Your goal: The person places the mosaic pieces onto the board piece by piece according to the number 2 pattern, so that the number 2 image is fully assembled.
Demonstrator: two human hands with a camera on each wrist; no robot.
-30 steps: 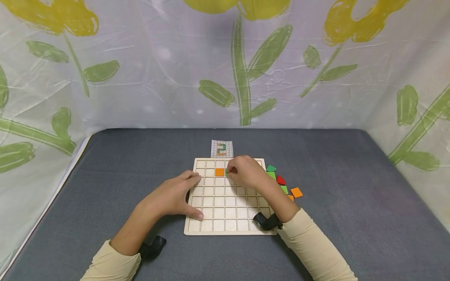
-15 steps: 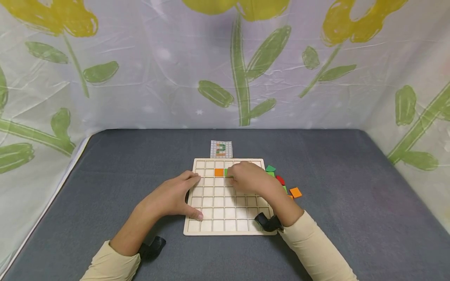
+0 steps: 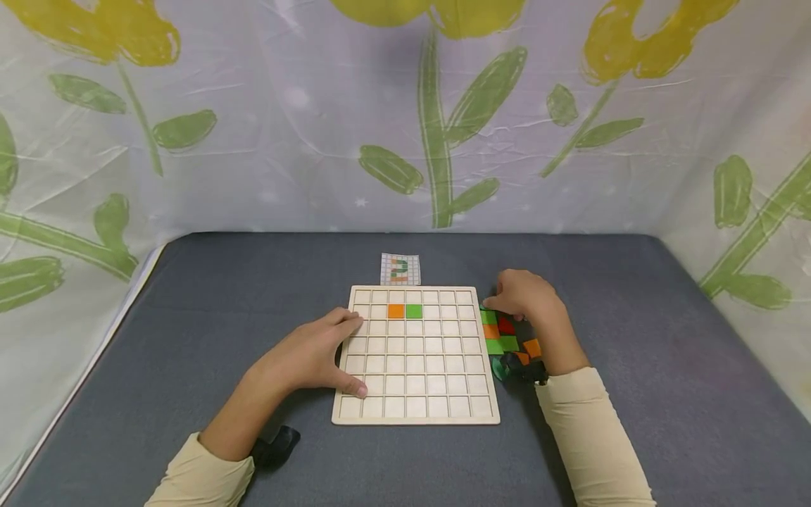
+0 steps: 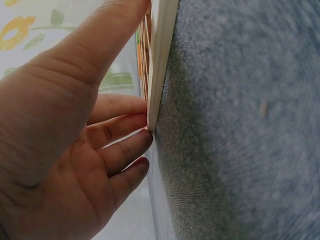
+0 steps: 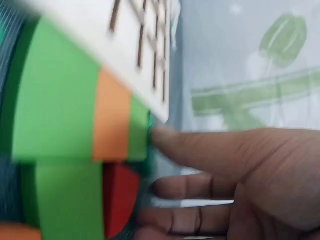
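A pale wooden grid board [image 3: 415, 405] lies on the table with an orange square tile [image 3: 395, 311] and a light green square tile [image 3: 414, 311] side by side in its second row. My left hand [image 3: 310, 355] rests on the board's left edge, thumb on top near the front corner, fingertips against the side; the left wrist view shows them fairly straight. Right of the board, my right hand [image 3: 529, 294] reaches over the loose pieces. In the right wrist view, its thumb touches a dark green piece [image 5: 149, 157] by the board's corner, the other fingers spread below.
Against the board's right side sit light green tiles [image 3: 494, 346], an orange tile [image 3: 491, 332] and a red curved piece [image 3: 505, 325]. Another orange tile [image 3: 532, 348] lies farther right, a dark green piece [image 3: 498, 369] nearer. A small pattern card [image 3: 400, 269] lies behind the board.
My right hand has left the light green tile in the board's second row and moved right to the loose pieces. The left hand has stayed on the board.
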